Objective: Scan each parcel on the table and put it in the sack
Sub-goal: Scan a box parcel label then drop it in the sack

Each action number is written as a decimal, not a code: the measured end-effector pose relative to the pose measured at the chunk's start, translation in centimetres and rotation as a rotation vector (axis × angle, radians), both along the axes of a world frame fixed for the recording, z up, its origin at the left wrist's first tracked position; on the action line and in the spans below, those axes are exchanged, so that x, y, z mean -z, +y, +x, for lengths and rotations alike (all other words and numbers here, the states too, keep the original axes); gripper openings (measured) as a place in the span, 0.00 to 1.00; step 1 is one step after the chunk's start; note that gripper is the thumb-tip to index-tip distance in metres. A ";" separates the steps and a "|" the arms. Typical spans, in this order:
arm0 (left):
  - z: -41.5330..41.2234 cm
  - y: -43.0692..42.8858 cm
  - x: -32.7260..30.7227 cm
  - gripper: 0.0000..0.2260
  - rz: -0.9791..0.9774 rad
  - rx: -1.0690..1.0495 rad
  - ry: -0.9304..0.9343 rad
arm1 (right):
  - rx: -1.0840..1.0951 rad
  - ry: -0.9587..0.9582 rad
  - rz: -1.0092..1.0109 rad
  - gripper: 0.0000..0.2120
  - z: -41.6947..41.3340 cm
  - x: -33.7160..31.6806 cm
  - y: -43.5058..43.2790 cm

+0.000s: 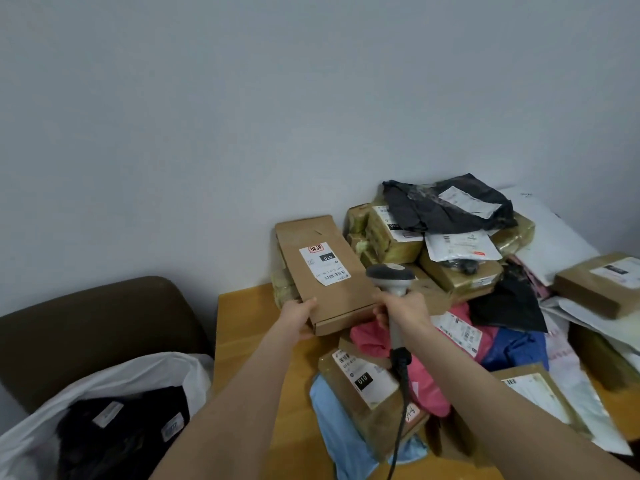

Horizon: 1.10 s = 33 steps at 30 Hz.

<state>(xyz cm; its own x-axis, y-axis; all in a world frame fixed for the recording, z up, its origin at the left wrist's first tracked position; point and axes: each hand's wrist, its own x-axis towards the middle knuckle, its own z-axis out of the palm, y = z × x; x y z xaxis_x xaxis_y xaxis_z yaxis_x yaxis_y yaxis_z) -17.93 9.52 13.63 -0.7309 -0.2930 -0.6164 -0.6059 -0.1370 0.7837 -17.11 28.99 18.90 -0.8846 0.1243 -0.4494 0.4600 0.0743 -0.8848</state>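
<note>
Scanning is the step in hand: the left hand (299, 315) grips the near left corner of a flat cardboard parcel (332, 289), raised above the table (249, 327) with its label (325, 263) facing up. The right hand (403, 306) grips the scanner (391, 277) handle just beside the parcel's right edge. The next move probably calls for aiming the scanner head at the label's barcode, then carrying the parcel down and left to the open sack (145, 372).

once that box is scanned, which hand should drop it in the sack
Probably left. The left hand grips the box, and the sack sits open on that same side, beside the table. The right hand is busy holding the scanner.
</note>
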 end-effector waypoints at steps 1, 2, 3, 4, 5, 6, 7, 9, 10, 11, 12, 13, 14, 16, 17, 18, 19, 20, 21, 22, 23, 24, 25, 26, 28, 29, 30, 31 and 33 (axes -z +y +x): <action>-0.2 -0.3 0.1 0.18 -0.004 -0.005 0.008 | 0.001 0.002 -0.006 0.07 -0.3 0.2 0.0; -0.5 -0.7 0.3 0.18 -0.027 -0.001 0.011 | 0.002 0.002 -0.008 0.06 -0.8 0.5 0.0; -0.6 -1.1 0.4 0.18 -0.054 0.011 0.011 | 0.005 0.004 -0.009 0.06 -1.2 0.7 0.1; -0.6 -1.6 0.2 0.17 -0.071 0.025 0.012 | 0.010 0.006 -0.015 0.07 -1.6 0.9 0.2; -0.4 -2.3 0.0 0.17 -0.075 0.037 0.013 | 0.014 0.008 -0.017 0.07 -1.9 1.1 0.3; -0.1 -2.9 -0.2 0.16 -0.073 0.052 0.016 | 0.013 0.003 -0.014 0.08 -2.2 1.2 0.3; 0.2 -3.6 -0.3 0.16 -0.068 0.069 0.023 | 0.002 -0.011 -0.012 0.12 -2.4 1.2 0.3; 1.2 -4.7 -0.6 0.15 -0.040 0.077 0.047 | -0.035 -0.045 -0.024 0.17 -2.6 1.3 0.3; 1.8 -5.0 -0.7 0.15 -0.015 0.066 0.066 | -0.058 -0.066 -0.041 0.19 -2.6 1.3 0.3; 2.4 -5.2 -0.8 0.15 0.008 0.054 0.087 | -0.083 -0.085 -0.065 0.20 -2.5 1.3 0.2; 2.9 -5.1 -0.9 0.15 0.025 0.045 0.104 | -0.112 -0.095 -0.088 0.21 -2.3 1.3 0.1; 3.4 -5.0 -1.0 0.15 0.035 0.039 0.114 | -0.141 -0.099 -0.104 0.22 -2.0 1.2 0.0; 3.9 -4.7 -1.2 0.14 0.040 0.032 0.119 | -0.163 -0.097 -0.117 0.22 -1.7 1.1 -0.1; 4.6 -4.1 -1.8 0.13 0.033 0.002 0.131 | -0.196 -0.092 -0.133 0.22 -1.0 0.9 -0.2; 4.9 -4.0 -2.0 0.12 0.018 -0.027 0.138 | -0.210 -0.084 -0.134 0.21 -0.7 0.8 -0.2; 5.1 -3.8 -2.2 0.10 -0.010 -0.064 0.148 | -0.219 -0.070 -0.138 0.21 -0.4 0.8 -0.2; 5.4 -3.7 -2.4 0.10 -0.043 -0.104 0.162 | -0.214 -0.056 -0.153 0.21 -0.1 0.7 -0.2; 5.6 -3.5 -2.6 0.10 -0.075 -0.143 0.181 | -0.198 -0.043 -0.169 0.22 0.3 0.7 -0.2; 5.8 -3.3 -2.6 0.10 -0.101 -0.176 0.201 | -0.172 -0.036 -0.176 0.23 0.6 0.5 -0.2; 6.0 -3.1 -2.6 0.11 -0.123 -0.202 0.220 | -0.150 -0.023 -0.165 0.23 1.1 0.4 -0.2; 6.2 -2.9 -2.6 0.11 -0.141 -0.224 0.234 | -0.140 -0.008 -0.143 0.21 1.7 0.2 -0.1; 6.5 -2.7 -2.5 0.12 -0.158 -0.243 0.245 | -0.147 -0.001 -0.134 0.19 2.3 0.1 0.0; 6.8 -2.5 -2.4 0.12 -0.173 -0.260 0.254 | -0.162 -0.005 -0.153 0.16 3.1 0.0 0.1; 7.0 -2.3 -2.4 0.12 -0.191 -0.273 0.261 | -0.181 -0.014 -0.189 0.12 3.9 -0.1 0.2; 7.3 -2.2 -2.4 0.12 -0.221 -0.284 0.271 | -0.227 0.005 -0.192 0.05 5.6 -0.2 0.6; 7.4 -2.0 -2.4 0.12 -0.231 -0.285 0.274 | -0.246 0.030 -0.160 0.04 6.4 -0.3 0.8; 7.5 -1.9 -2.3 0.13 -0.241 -0.285 0.274 | -0.256 0.059 -0.139 0.04 7.2 -0.3 0.9; 7.6 -1.8 -2.2 0.14 -0.251 -0.289 0.272 | -0.265 0.085 -0.126 0.05 7.9 -0.4 1.0; 7.8 -1.7 -2.0 0.16 -0.271 -0.302 0.266 | -0.277 0.123 -0.119 0.07 9.0 -0.5 1.1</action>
<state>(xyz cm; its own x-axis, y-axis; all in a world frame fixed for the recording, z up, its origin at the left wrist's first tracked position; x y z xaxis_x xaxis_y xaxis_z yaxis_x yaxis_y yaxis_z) -10.17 7.87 15.64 -0.7105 -0.6404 -0.2916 -0.3442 -0.0452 0.9378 -8.07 30.08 19.43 -0.9260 -0.1759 -0.3339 0.3257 0.0745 -0.9425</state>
